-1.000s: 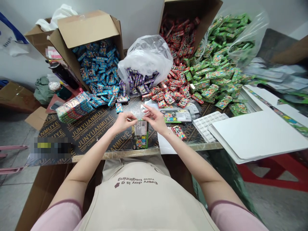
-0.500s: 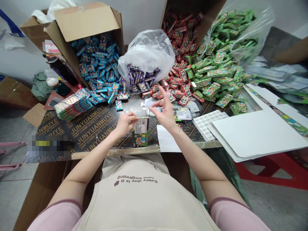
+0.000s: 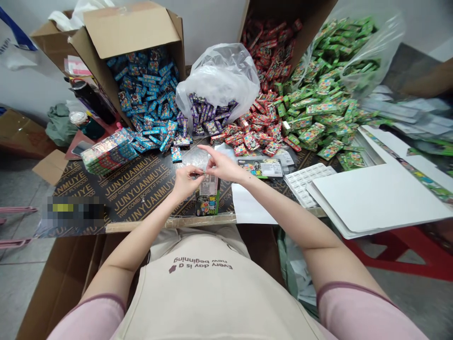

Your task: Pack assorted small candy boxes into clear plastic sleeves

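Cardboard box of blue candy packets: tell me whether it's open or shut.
Open: the cardboard box has its flap raised, and blue candy packets spill from its mouth onto the black plywood board.

At eleven o'clock, an open brown cardboard box [image 3: 130, 28] spills small blue packets [image 3: 141, 89]; at twelve, a clear plastic bag [image 3: 219, 71] sags over purple packets [image 3: 208, 118]. Red packets [image 3: 269, 56] fill a second cardboard box [image 3: 290, 9] toward one o'clock, beside a heap of green packets [image 3: 325, 108] at two. A flat white rectangular board [image 3: 375, 193] lies at three, above a red plastic stool [image 3: 399, 250].
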A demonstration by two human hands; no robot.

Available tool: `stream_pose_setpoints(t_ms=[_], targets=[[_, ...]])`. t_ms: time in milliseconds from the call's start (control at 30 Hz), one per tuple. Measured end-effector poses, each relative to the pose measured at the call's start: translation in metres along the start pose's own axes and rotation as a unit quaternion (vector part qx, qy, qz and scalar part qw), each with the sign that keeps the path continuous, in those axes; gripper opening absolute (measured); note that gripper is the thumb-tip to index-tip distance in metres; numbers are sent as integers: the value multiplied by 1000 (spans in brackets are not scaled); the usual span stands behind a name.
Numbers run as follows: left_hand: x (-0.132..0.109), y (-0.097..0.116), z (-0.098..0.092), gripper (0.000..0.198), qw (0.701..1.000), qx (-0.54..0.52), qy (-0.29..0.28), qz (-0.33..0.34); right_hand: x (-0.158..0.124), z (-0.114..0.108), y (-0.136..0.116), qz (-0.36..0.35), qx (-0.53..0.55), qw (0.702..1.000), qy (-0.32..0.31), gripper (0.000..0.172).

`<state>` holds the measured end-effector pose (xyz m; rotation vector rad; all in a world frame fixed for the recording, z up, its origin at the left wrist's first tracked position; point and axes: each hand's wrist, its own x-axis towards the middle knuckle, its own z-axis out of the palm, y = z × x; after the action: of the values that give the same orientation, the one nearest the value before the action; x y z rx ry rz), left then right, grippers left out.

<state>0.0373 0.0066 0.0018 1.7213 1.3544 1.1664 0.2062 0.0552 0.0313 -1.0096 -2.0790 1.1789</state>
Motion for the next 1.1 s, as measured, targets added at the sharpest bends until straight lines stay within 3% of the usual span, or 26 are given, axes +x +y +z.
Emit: stream_pose_setpoints(t_ms=[267,400,467,567,633,700,767,867,1000,1100], targets=[[-2,-1,10,14,997,57,48,15,-5,10,-3,7,-34,997,65,76],[-3,0,10,16,997,67,43,21,-6,17,9,62,110,988,94,90],[-2,3,9,12,996,77,28,21,-4,23,18,141,221,959,105,87],[5,6,2,11,995,91,-47,-2,0,31,28,256,328,900,128,71],[13,1,-9,9,993,80,-78,-28,0,31,32,277,353,879,162,65],[20,-9,-26,12,997,41,-25,-58,-7,28,38,242,336,881,229,62],[23,-24,-45,21,991,-36,82,-100,-17,28,45,180,278,892,309,66],[14,-42,-59,32,951,-195,172,-168,-32,38,58,152,233,894,351,73],[-23,-53,-40,41,915,-298,163,-217,-33,51,63,137,281,888,336,73],[-50,-55,-23,45,935,-245,95,-238,-28,40,55,81,236,879,406,77]])
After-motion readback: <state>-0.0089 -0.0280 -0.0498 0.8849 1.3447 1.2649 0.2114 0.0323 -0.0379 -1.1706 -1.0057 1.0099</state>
